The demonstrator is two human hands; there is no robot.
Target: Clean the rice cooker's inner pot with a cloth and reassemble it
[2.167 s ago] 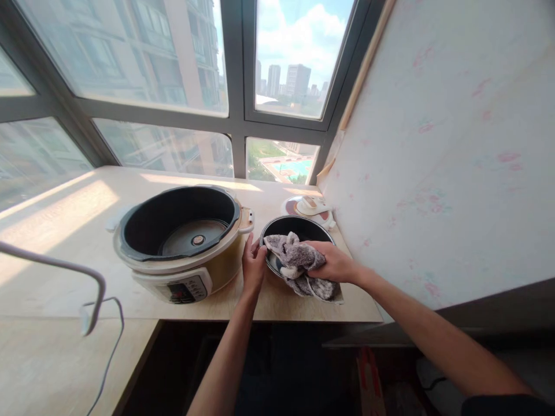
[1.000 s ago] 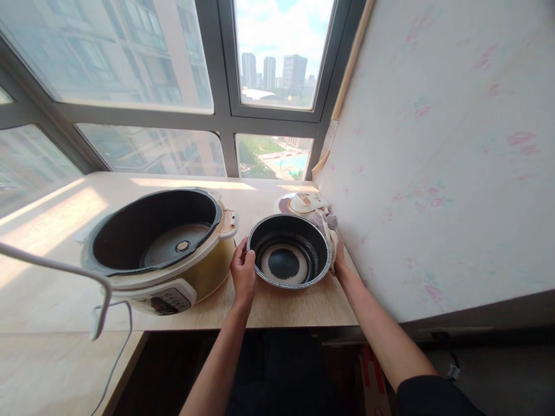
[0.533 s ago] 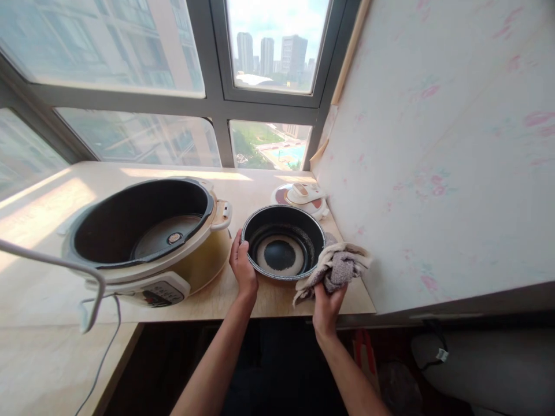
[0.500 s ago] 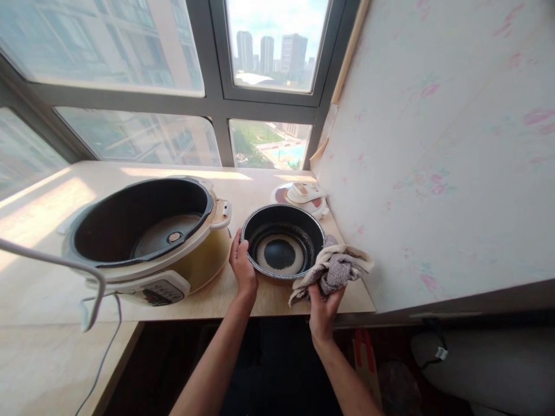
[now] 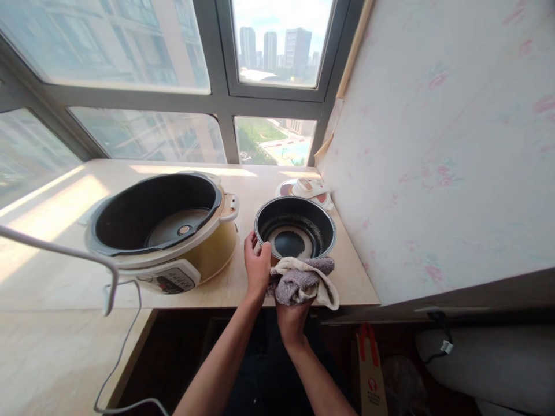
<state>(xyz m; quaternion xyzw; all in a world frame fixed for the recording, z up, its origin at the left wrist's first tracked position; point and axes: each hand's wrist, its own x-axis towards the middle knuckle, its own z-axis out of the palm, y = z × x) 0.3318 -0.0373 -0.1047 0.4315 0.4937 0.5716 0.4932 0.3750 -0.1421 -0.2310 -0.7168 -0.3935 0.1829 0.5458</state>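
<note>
A dark inner pot [image 5: 295,218] stands on the wooden counter [image 5: 203,292] near the right wall. My left hand [image 5: 256,266] grips the pot's near left rim, fingers curled over it. My right hand [image 5: 291,315] is closed on a grey and cream cloth [image 5: 301,281], pressing it against the pot's near outer side; most of that hand's fingers are hidden under the cloth. To the left sits an open yellow rice cooker [image 5: 162,228] with nothing in its cavity.
A white and red cooker lid [image 5: 306,188] lies behind the pot by the wall. A white cord [image 5: 113,300] hangs over the counter's front left. Windows run along the back. A paper bag [image 5: 372,381] stands on the floor below.
My right hand has carried the cloth from the pot's right side round to its near side, next to my left hand. The left hand has kept its hold on the rim.
</note>
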